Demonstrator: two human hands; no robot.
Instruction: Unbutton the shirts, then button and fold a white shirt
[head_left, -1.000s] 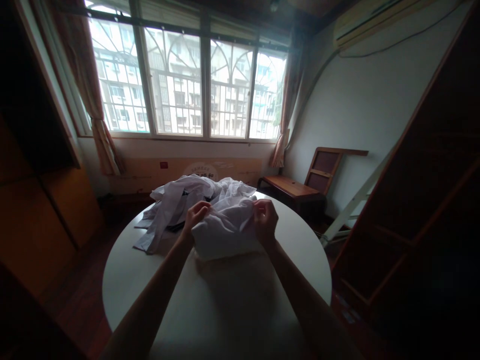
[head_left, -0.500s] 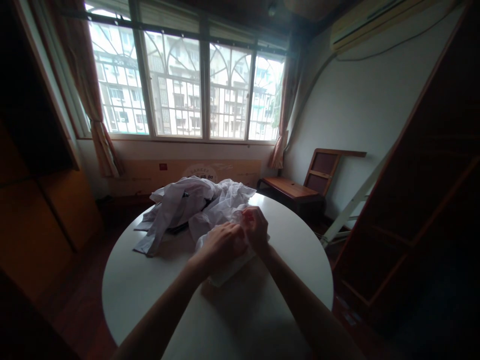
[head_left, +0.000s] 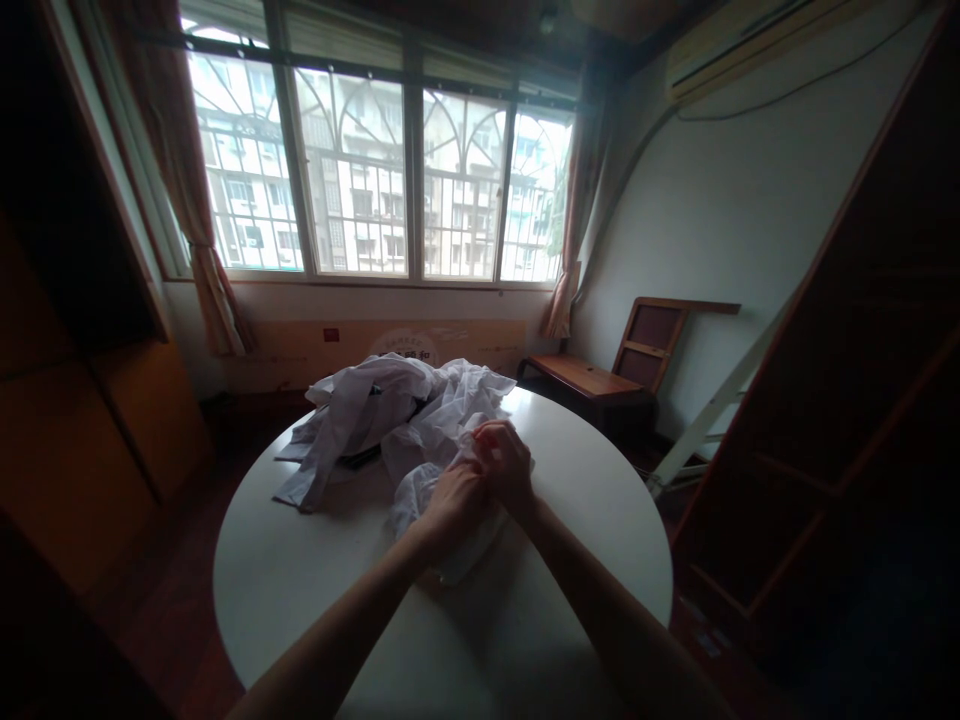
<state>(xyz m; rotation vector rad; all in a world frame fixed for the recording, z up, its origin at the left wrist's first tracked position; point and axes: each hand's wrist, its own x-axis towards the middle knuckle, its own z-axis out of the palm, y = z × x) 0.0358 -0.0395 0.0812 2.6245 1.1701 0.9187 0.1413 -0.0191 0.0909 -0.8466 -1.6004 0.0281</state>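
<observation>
In the lower middle of the frame, a white bundle (head_left: 415, 493), crumpled and either cloth or thin plastic, sits on the round white bench (head_left: 292, 590), largely covered by both hands. The right hand (head_left: 510, 465) has its thumb and fingertips drawn together, clamped on a gathered bit of the bundle. The left hand (head_left: 454, 503) lies across the bundle, just beside the right; whether its grip is apart or together, I cannot tell, as the fingers are hidden.

Behind the hands, left of the frame's middle, a heap of white garments (head_left: 349, 405) covers the far part of the bench, with a long strip trailing toward the left and something dark showing underneath. Beyond the heap, below the window (head_left: 360, 185), stands a long printed cardboard carton (head_left: 289, 345); its contents are hidden.
</observation>
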